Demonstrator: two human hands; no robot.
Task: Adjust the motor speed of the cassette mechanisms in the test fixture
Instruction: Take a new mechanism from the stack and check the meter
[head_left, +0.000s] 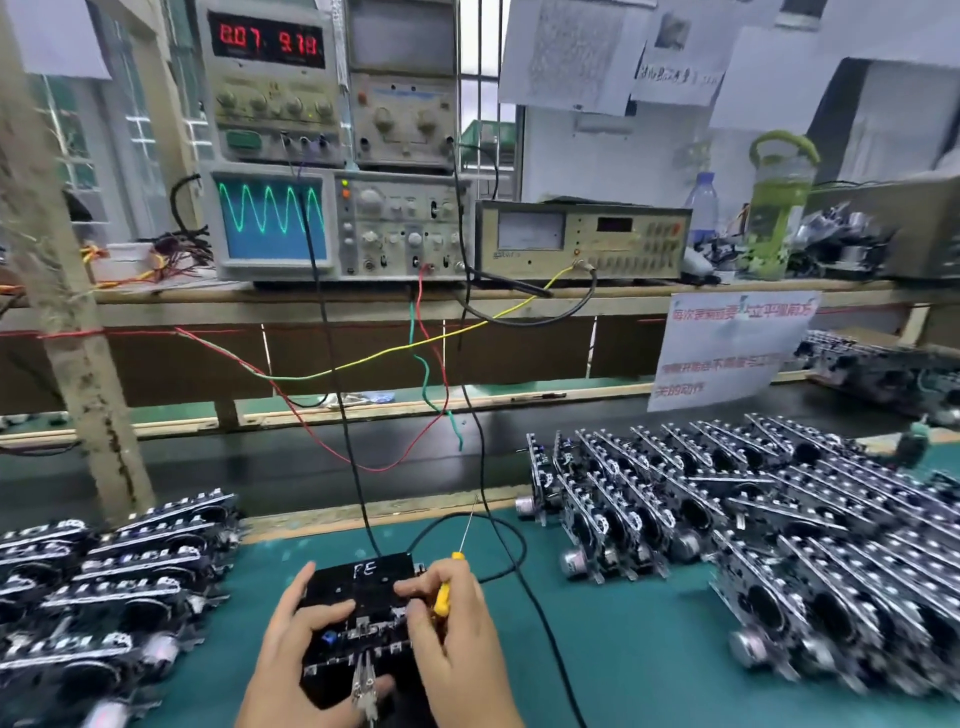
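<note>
Head view: fixture (358, 613) sat on the green mat (623, 649) at bottom centre, a mechanism seated in it. Left hand (291, 654) lay on it, fingers spread and near straight, gripping nothing. Right hand (457, 639) pinched the yellow screwdriver (444, 592), shaft pointing up. Advice: flip tip down, brace fixture, turn slightly, watch scope (270, 215) trace.

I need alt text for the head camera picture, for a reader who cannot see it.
A person's left hand and right hand rest on a black test fixture on a green mat; the right hand also holds a yellow screwdriver. Rows of cassette mechanisms lie on both sides, and an oscilloscope behind shows a green wave.
</note>
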